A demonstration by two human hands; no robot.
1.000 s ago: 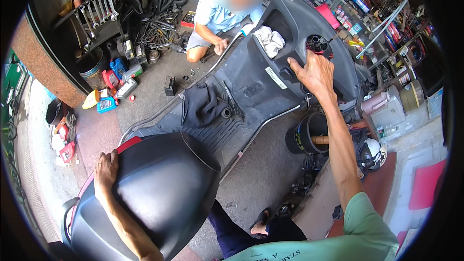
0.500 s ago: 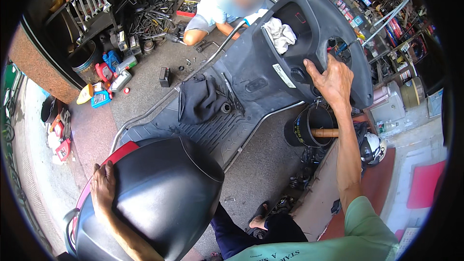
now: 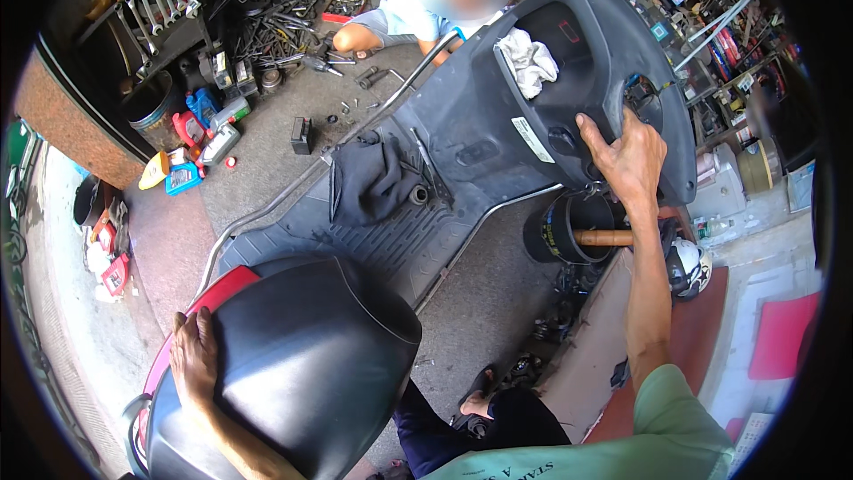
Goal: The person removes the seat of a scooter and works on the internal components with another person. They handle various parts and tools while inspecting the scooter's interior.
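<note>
Far left on the floor, you've got a clump of oil bottles (image 3: 203,129), hard plastic, in red, blue, yellow and grey. Next comes your left grip (image 3: 194,351), lying flat and spread on the left edge of the seat (image 3: 315,347), palm down, not clamped on anything. That seat is one fat rounded black shell, smooth with a soft sheen, and red trim (image 3: 233,283) runs along its left edge.

Ahead of it sits the footboard (image 3: 404,244), matte grey ribbed plastic. A limp, crumpled black cloth (image 3: 360,187) lies toward its front end, with a long thin metal tool (image 3: 425,153) just right of it. Past the left edge, your co-worker (image 3: 418,4) has ducked lower than a second ago, and the hand is now hidden behind the scooter.

On the right, the front panel (image 3: 569,98) is moulded dark plastic with a wrinkled white rag (image 3: 530,64) in its pocket. Your right grip (image 3: 631,160) is closed over its rim, thumb stretched out, fingertips out of sight. Panel and grip have shifted a bit rightward together, so I'd say the scooter is still braced between your two sides. Below the panel's right edge: a round black bucket (image 3: 553,236) with a smooth wooden handle (image 3: 604,237).
</note>
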